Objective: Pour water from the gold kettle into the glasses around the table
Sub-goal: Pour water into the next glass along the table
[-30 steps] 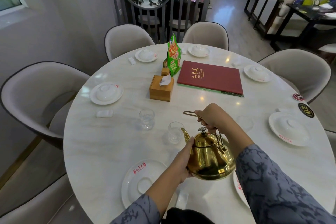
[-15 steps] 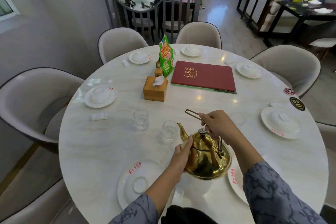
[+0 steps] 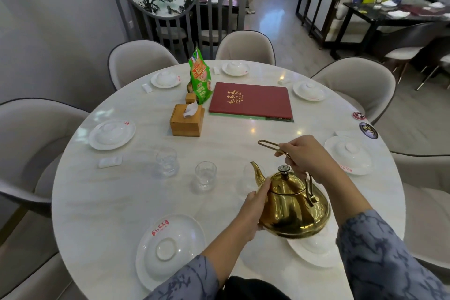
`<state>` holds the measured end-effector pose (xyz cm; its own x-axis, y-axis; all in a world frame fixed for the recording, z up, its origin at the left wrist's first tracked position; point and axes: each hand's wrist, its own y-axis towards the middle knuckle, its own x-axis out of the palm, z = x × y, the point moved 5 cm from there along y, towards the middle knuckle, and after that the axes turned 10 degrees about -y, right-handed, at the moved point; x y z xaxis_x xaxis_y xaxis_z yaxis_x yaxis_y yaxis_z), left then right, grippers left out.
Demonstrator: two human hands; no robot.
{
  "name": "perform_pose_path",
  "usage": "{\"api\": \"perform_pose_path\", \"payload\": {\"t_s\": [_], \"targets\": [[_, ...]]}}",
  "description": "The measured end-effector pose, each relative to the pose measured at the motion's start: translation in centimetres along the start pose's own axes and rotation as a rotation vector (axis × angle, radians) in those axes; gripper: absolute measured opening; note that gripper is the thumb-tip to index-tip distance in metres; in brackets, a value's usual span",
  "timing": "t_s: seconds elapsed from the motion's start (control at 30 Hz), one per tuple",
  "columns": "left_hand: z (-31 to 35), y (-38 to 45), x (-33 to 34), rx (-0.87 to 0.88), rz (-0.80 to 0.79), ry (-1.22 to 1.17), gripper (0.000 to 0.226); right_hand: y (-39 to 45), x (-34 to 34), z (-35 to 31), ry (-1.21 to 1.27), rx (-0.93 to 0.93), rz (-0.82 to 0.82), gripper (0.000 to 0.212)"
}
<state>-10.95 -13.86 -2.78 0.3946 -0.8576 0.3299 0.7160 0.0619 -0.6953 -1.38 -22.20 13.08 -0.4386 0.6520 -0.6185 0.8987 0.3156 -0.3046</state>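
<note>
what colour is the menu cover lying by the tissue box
Dark red with gold lettering, on the menu beside the wooden tissue box; head view.

A: Where is there room on the table (image 3: 102, 202)?

B: The near-left stretch is bare, between the left glass (image 3: 166, 162) and the plate (image 3: 170, 251) at the near edge.

A: And ahead of the kettle (image 3: 292, 207)?

B: A glass (image 3: 248, 178) stands just beside its spout, another glass (image 3: 205, 175) to the left. Toward the centre, the tissue box (image 3: 187, 120) and menu (image 3: 250, 100) block the way.
</note>
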Motion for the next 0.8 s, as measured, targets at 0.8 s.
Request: {"api": "perform_pose_path", "payload": {"t_s": [0.8], "targets": [[-0.5, 0.2, 3.1, -0.166, -0.004, -0.148, 0.075, 4.7, -0.2, 0.5, -0.187, 0.205, -0.112, 0.030]]}}
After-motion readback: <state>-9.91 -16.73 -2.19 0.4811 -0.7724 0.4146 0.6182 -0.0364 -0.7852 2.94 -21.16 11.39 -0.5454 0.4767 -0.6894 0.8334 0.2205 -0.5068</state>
